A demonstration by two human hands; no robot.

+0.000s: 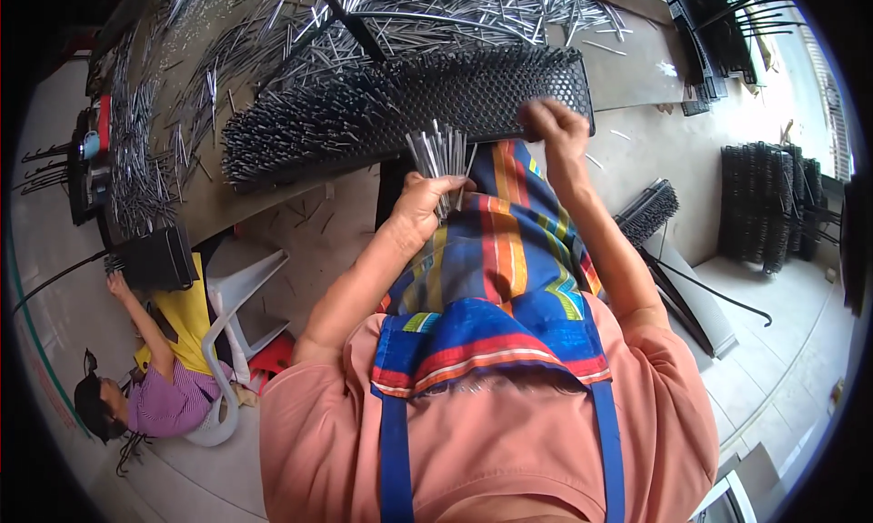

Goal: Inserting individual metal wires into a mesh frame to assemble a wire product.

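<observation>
My left hand (pixel 426 200) is closed round an upright bundle of thin grey sticks (pixel 438 150) over my lap, their tips fanned out. A long black perforated panel (pixel 473 100) lies in front of me at the table's near edge. Dark sticks (pixel 300 114) stand densely in its left part and along its far edge, while bare holes show toward the right. My right hand (pixel 556 127) is at the panel's right end, fingers curled together and slightly blurred. Whatever its fingertips may hold is hidden.
Loose grey sticks (pixel 473 14) cover much of the table (pixel 627 82). At left a co-worker (pixel 173 391) sits on a white chair (pixel 223 423) with a hand at a black panel (pixel 155 259). Stacked black racks (pixel 764 205) and a stick-filled panel (pixel 647 212) stand at right.
</observation>
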